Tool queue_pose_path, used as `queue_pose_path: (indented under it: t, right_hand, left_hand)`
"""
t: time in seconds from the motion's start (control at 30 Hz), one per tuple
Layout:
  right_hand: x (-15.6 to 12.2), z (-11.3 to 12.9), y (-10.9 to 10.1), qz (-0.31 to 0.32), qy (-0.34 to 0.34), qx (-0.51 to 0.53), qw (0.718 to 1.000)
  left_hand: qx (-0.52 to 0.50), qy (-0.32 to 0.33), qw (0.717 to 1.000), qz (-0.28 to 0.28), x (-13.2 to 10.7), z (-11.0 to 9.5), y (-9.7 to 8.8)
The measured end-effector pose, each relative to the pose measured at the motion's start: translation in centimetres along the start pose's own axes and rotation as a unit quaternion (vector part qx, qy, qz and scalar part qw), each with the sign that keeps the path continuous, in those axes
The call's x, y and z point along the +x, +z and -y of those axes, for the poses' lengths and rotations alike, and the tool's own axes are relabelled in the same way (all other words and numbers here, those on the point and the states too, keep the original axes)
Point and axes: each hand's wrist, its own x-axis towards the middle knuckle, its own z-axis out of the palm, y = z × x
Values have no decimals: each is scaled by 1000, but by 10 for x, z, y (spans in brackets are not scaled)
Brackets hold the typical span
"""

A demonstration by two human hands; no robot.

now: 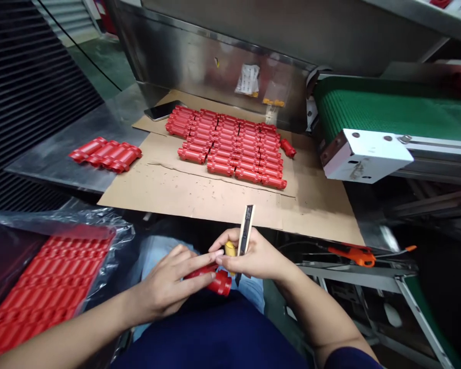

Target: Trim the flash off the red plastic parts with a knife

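My left hand (169, 282) is wrapped round a red ribbed plastic tube (222, 283), held low over my lap. Its flanged end sticks out to the right past my fingers. Beside it, my right hand (259, 256) grips a slim utility knife (246, 228) with a pale and black handle. The handle points up, and the dark lower end reaches down by the tube's end; whether it touches the tube I cannot tell. A yellow covering (230, 250) is on a finger of my right hand. The two hands meet at the fingertips.
Rows of red tubes (236, 148) lie on cardboard (200, 192), with one loose tube (288, 148) at their right. More tubes (107, 154) lie left. A plastic-lined container of tubes (54, 277), a phone (161, 110), a green conveyor (388, 107) and an orange air gun (355, 255) surround me.
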Motion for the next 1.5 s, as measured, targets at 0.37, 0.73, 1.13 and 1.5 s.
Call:
queue_pose_path:
  t: [0.37, 0.73, 1.13, 1.5]
  right_hand:
    - [6, 1, 5, 3, 119, 58, 991]
    - [5, 1, 1, 22, 135, 83, 987]
    - [10, 3, 4, -10, 187, 57, 981]
    - [12, 9, -2, 1, 219, 73, 973]
  left_hand:
    - [-118, -24, 992, -43, -3, -8, 17]
    - [-104, -11, 994, 9, 7, -7, 7]
    - [-76, -19, 996, 41, 8, -9, 4]
    - [-87, -22, 995, 34, 1, -7, 5]
